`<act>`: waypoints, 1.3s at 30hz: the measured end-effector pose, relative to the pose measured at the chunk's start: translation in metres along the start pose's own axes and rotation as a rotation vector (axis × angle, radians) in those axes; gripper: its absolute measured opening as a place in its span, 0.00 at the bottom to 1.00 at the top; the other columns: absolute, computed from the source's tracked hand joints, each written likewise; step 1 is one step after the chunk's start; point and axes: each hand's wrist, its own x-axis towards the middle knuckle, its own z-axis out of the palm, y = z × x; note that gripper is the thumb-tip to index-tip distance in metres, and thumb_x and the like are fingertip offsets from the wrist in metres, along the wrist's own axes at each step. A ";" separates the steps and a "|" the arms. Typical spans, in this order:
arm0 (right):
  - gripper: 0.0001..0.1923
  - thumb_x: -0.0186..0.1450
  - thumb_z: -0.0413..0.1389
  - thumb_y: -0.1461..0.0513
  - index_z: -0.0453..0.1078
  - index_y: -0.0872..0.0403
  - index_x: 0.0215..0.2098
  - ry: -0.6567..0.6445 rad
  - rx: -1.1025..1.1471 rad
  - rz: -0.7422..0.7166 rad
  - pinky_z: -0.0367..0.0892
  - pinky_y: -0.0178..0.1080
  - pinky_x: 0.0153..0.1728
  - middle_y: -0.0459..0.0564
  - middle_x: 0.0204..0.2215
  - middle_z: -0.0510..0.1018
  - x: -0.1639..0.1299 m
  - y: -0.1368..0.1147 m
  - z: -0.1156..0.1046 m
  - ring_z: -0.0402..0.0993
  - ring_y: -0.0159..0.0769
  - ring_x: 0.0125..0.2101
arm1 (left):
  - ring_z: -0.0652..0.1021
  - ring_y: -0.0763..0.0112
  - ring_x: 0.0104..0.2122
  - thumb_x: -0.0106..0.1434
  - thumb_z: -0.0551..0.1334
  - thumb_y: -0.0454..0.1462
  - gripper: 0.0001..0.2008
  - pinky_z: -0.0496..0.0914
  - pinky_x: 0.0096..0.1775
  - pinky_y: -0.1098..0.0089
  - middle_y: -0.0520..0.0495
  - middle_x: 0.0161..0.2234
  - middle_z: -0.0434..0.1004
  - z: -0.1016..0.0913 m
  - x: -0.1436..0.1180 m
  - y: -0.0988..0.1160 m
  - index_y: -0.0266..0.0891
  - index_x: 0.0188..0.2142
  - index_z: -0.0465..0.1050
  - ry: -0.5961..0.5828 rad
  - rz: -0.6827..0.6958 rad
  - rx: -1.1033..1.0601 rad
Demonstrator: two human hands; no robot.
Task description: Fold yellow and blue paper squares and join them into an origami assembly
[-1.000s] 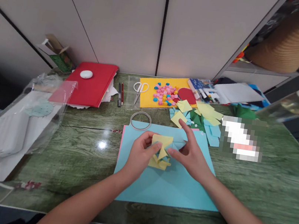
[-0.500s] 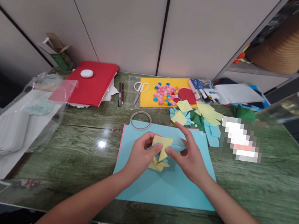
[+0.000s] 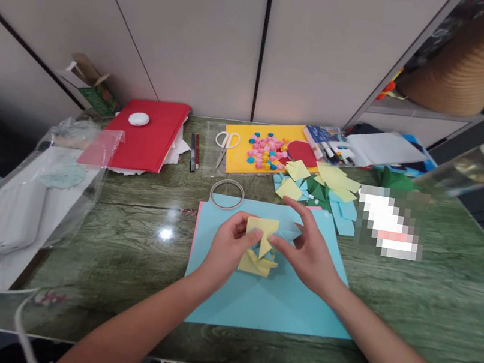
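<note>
A green marble-patterned tabletop [image 3: 131,250] fills the view. At its centre lies a large light-blue paper sheet [image 3: 269,301], with a pink edge showing along its 9 o'clock side. At 10 o'clock from the sheet rests a red folder [image 3: 148,137] with a small white oval object [image 3: 138,119] on it. At 12 o'clock sits a yellow card [image 3: 246,152] covered with pink and blue beads [image 3: 268,152], white-handled scissors [image 3: 225,146] just beside it. A loose pile of yellow, blue and green paper squares [image 3: 326,194] lies at 1 o'clock. A thin ring of clear tape [image 3: 226,194] touches the sheet's far edge.

Over the sheet, the left hand [image 3: 227,249] is curled closed, pinching a folded yellow and blue paper piece [image 3: 260,245] from 9 o'clock. The right hand [image 3: 309,249] pinches its 3 o'clock side with thumb and fingers, its index finger stretched out loose.
</note>
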 end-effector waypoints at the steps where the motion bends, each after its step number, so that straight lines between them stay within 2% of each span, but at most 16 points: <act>1: 0.32 0.58 0.56 0.58 0.51 0.45 0.58 -0.004 0.003 0.006 0.67 0.46 0.39 0.52 0.54 0.62 0.000 0.000 0.000 0.70 0.40 0.39 | 0.71 0.76 0.28 0.54 0.63 0.36 0.08 0.64 0.32 0.75 0.52 0.28 0.71 0.000 0.000 0.000 0.36 0.33 0.68 0.007 0.007 -0.010; 5: 0.36 0.59 0.55 0.56 0.44 0.46 0.61 -0.062 -0.003 0.050 0.68 0.42 0.28 0.51 0.42 0.70 0.000 -0.002 -0.005 0.68 0.36 0.26 | 0.72 0.75 0.30 0.54 0.63 0.35 0.08 0.65 0.33 0.74 0.51 0.30 0.73 0.001 0.000 -0.001 0.37 0.33 0.67 0.028 0.026 -0.057; 9: 0.39 0.58 0.56 0.57 0.42 0.44 0.62 -0.052 -0.006 0.048 0.68 0.42 0.25 0.51 0.45 0.69 0.000 -0.003 -0.004 0.62 0.32 0.21 | 0.72 0.75 0.29 0.54 0.63 0.35 0.07 0.66 0.32 0.74 0.51 0.31 0.73 0.002 0.000 0.000 0.37 0.33 0.68 0.028 0.025 -0.101; 12: 0.39 0.59 0.55 0.57 0.40 0.42 0.62 -0.016 0.011 0.019 0.70 0.43 0.28 0.51 0.51 0.65 -0.003 0.000 0.002 0.67 0.34 0.25 | 0.72 0.75 0.28 0.54 0.63 0.35 0.07 0.66 0.31 0.75 0.51 0.30 0.73 0.004 -0.002 -0.001 0.37 0.33 0.67 0.041 0.015 -0.107; 15: 0.39 0.60 0.54 0.57 0.38 0.41 0.63 0.042 -0.013 -0.020 0.71 0.45 0.32 0.50 0.61 0.52 -0.006 0.004 0.008 0.71 0.37 0.31 | 0.71 0.76 0.27 0.54 0.63 0.36 0.07 0.65 0.30 0.75 0.53 0.28 0.72 0.006 -0.003 -0.003 0.37 0.32 0.66 0.060 0.013 -0.101; 17: 0.38 0.61 0.53 0.57 0.37 0.41 0.63 0.060 -0.043 -0.046 0.70 0.45 0.36 0.49 0.63 0.46 -0.007 0.005 0.009 0.71 0.41 0.38 | 0.71 0.76 0.27 0.54 0.63 0.36 0.08 0.65 0.30 0.75 0.53 0.28 0.71 0.006 -0.004 -0.004 0.38 0.33 0.66 0.061 0.011 -0.104; 19: 0.38 0.61 0.53 0.56 0.37 0.41 0.63 0.047 -0.073 -0.068 0.68 0.46 0.41 0.47 0.63 0.45 -0.007 0.003 0.006 0.67 0.45 0.46 | 0.71 0.76 0.28 0.55 0.63 0.36 0.08 0.65 0.30 0.75 0.52 0.29 0.72 0.006 -0.004 -0.002 0.37 0.33 0.66 0.047 0.018 -0.104; 21: 0.39 0.60 0.54 0.55 0.36 0.40 0.63 -0.020 -0.074 -0.052 0.67 0.46 0.42 0.46 0.63 0.46 -0.006 0.000 0.001 0.65 0.46 0.49 | 0.71 0.76 0.29 0.55 0.63 0.35 0.08 0.65 0.31 0.75 0.52 0.29 0.72 0.004 -0.004 0.000 0.37 0.34 0.66 0.032 0.045 -0.087; 24: 0.40 0.60 0.54 0.53 0.35 0.39 0.63 -0.085 0.018 0.005 0.69 0.47 0.40 0.48 0.63 0.47 -0.004 -0.004 -0.007 0.70 0.43 0.42 | 0.71 0.76 0.29 0.54 0.63 0.35 0.08 0.65 0.32 0.76 0.51 0.29 0.72 0.000 -0.002 0.004 0.37 0.34 0.66 0.018 0.076 -0.051; 30: 0.37 0.57 0.57 0.53 0.47 0.41 0.61 -0.039 0.139 0.028 0.68 0.45 0.43 0.50 0.58 0.58 0.000 -0.003 -0.009 0.67 0.44 0.48 | 0.72 0.75 0.30 0.55 0.62 0.35 0.06 0.65 0.32 0.75 0.52 0.29 0.71 -0.002 -0.001 0.006 0.38 0.33 0.67 0.019 0.112 0.102; 36: 0.35 0.57 0.58 0.56 0.51 0.43 0.60 -0.064 0.150 0.057 0.71 0.42 0.33 0.51 0.49 0.70 0.002 -0.003 -0.009 0.73 0.38 0.34 | 0.72 0.74 0.30 0.54 0.62 0.34 0.05 0.66 0.33 0.75 0.51 0.29 0.72 0.001 -0.002 0.007 0.37 0.32 0.68 0.005 0.099 0.188; 39: 0.35 0.56 0.58 0.58 0.50 0.43 0.60 -0.054 0.127 0.033 0.71 0.41 0.34 0.51 0.50 0.70 0.001 -0.005 -0.009 0.73 0.38 0.35 | 0.72 0.75 0.29 0.53 0.63 0.34 0.06 0.66 0.32 0.75 0.52 0.28 0.72 0.001 -0.001 0.007 0.37 0.32 0.68 -0.004 0.064 0.151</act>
